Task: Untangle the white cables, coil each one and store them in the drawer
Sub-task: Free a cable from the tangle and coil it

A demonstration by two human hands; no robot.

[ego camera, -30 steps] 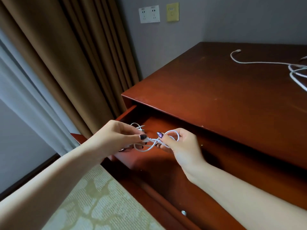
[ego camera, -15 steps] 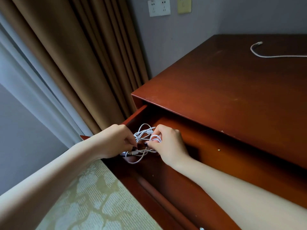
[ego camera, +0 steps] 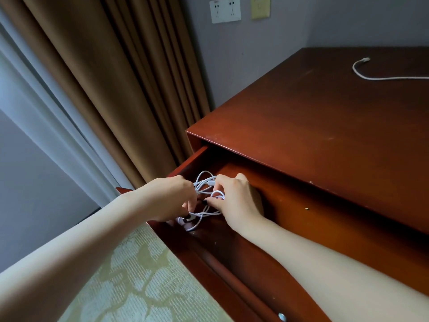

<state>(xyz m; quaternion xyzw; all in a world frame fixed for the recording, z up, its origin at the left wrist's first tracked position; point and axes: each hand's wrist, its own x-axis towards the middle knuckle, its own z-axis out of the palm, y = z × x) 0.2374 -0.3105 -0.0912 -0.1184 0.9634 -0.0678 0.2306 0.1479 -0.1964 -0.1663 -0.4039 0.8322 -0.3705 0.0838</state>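
Observation:
A coiled white cable (ego camera: 205,201) lies low in the left end of the open wooden drawer (ego camera: 301,219). My left hand (ego camera: 170,198) pinches the coil's left side with curled fingers. My right hand (ego camera: 234,201) grips the coil's right side, fingertips curled onto its loops. A second white cable (ego camera: 371,76) lies loose on the dresser top (ego camera: 313,126) at the far right, its plug end pointing up and its length running out of view.
Brown curtains (ego camera: 120,89) and a pale sheer hang left of the dresser. A wall socket (ego camera: 225,10) sits on the grey wall above. Patterned carpet (ego camera: 130,275) lies below. A metal knob (ego camera: 281,316) shows on the drawer front.
Both hands have lowered the coiled cable from above the drawer's edge down into its left end. The view has shifted left, so less of the second cable shows.

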